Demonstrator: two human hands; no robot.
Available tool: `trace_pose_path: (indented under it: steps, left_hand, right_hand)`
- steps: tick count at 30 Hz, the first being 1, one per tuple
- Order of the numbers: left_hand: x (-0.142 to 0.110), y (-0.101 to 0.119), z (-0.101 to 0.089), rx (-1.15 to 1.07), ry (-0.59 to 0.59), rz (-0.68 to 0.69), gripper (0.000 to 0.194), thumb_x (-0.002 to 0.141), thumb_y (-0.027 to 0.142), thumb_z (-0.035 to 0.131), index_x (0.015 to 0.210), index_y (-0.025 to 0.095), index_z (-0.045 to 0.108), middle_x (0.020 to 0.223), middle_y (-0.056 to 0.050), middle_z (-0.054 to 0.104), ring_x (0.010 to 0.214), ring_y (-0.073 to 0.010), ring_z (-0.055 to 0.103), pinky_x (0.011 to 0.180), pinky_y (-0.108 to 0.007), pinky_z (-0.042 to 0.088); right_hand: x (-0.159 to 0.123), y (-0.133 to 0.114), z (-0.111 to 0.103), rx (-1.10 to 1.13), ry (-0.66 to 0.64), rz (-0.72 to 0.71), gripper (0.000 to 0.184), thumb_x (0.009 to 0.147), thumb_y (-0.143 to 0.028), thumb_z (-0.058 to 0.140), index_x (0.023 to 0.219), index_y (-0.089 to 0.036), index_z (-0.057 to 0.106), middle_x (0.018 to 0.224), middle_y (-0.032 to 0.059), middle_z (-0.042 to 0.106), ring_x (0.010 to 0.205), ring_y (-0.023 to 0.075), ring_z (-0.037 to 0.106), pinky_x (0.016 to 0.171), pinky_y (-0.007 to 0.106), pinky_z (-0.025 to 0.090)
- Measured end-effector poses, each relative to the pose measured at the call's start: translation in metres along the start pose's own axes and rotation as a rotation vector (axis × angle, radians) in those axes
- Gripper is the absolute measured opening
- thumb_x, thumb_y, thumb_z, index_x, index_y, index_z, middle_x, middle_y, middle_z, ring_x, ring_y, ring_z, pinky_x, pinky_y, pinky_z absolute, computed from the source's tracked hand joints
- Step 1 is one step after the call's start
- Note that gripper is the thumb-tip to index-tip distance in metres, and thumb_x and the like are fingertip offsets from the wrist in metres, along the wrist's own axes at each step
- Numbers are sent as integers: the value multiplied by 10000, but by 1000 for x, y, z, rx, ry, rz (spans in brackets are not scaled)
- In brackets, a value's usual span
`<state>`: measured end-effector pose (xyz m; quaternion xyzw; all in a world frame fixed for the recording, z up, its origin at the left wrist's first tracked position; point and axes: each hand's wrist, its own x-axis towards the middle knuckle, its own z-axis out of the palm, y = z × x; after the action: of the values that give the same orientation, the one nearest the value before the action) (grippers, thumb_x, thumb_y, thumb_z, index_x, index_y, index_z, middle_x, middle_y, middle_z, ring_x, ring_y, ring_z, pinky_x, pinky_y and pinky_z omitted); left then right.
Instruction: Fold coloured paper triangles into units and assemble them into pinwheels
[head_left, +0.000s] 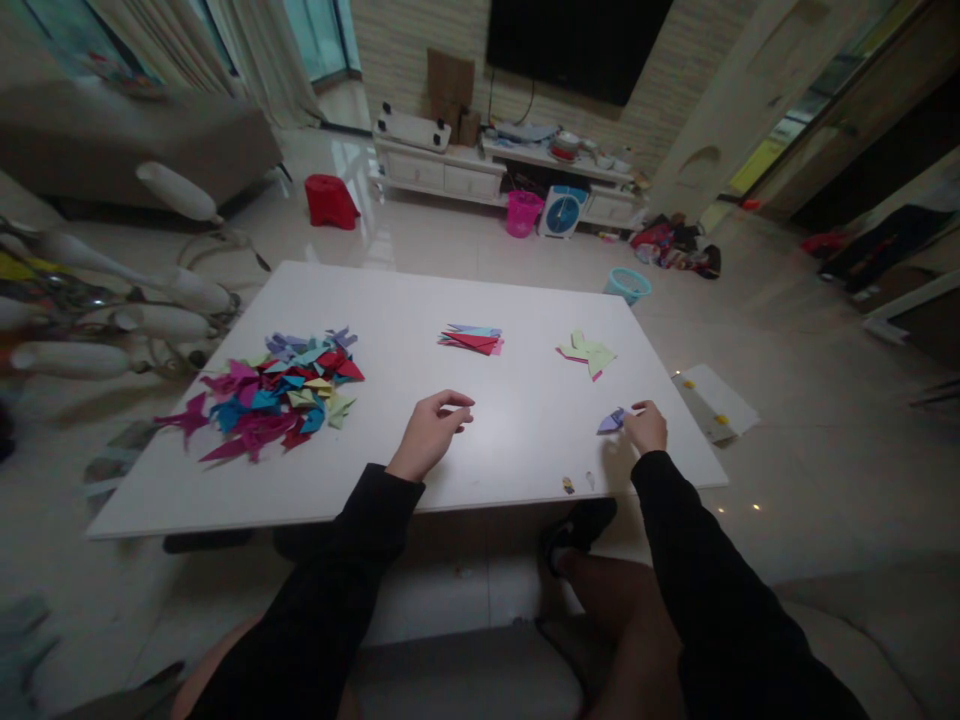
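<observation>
My right hand (646,428) is over the right part of the white table (405,290), its fingertips pinched at the end of a purple folded-paper piece (611,421). Near the table's middle, my left hand (431,432) hovers with thumb and forefinger apart and nothing between them. Beyond it lies a small stack of narrow folded papers (472,340) in red, pink and blue. Light green folded pieces (589,352), with some pink showing, rest farther back on the right. At left is a heap of colourful origami (281,390), several shaped like cranes.
Two tiny items, one a yellowish figure (568,485), lie by the table's near edge. A lamp with white shades (161,322) stands close to the left edge. On the floor are a blue basket (628,285), a red stool (331,202) and a pink bin (523,213).
</observation>
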<state>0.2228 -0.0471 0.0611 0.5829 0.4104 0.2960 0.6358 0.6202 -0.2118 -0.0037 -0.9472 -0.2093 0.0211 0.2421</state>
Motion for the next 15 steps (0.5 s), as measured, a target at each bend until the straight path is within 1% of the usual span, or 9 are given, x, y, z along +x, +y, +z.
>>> trace_pose_path:
  steps: [3,5,6,8,10,12,15]
  left_hand:
    - [0,-3,-3,72,-27,17,218,752,331,626,876,166,698,901,-67,706,795,-203,696,690,-313,521]
    - [1,-5,-7,157,-36,35,213,776,336,610,878,169,695,912,-66,708,754,-193,687,673,-312,506]
    - [2,-7,-10,210,-35,45,211,790,337,602,882,171,695,916,-64,711,741,-189,682,675,-313,500]
    - [4,-10,-17,330,-11,57,204,813,329,588,895,175,693,925,-61,721,729,-183,673,699,-318,492]
    - [7,-14,-28,465,37,48,216,831,309,568,952,174,686,961,-67,731,745,-185,668,739,-325,493]
    - [12,-21,-41,599,94,12,276,848,301,544,1054,166,667,1033,-87,733,822,-206,676,792,-337,499]
    - [20,-36,-69,813,148,-73,375,874,337,513,1158,128,639,1170,-153,705,1061,-271,659,937,-376,488]
  right_hand:
    - [-11,-27,-4,11,44,-122,341,707,-291,621,1035,-199,633,903,72,654,816,237,599,750,353,454]
    - [-27,-54,-5,65,79,-222,322,732,-327,598,1028,-203,626,946,70,648,825,231,596,763,355,454]
    - [-38,-69,-4,111,77,-261,307,739,-334,590,1015,-203,623,959,68,648,807,222,595,762,354,457]
    - [-65,-98,-3,210,18,-338,290,748,-328,581,1006,-199,618,989,66,650,744,195,592,748,349,464]
    - [-93,-123,-2,266,-62,-428,276,766,-326,580,1009,-202,615,1022,65,650,714,178,594,733,345,469]
    - [-119,-142,0,291,-120,-534,244,789,-319,577,1001,-206,613,1039,63,644,712,171,601,733,344,472]
    - [-147,-161,2,312,-180,-639,179,816,-293,562,967,-210,611,1021,56,639,719,168,609,742,342,474]
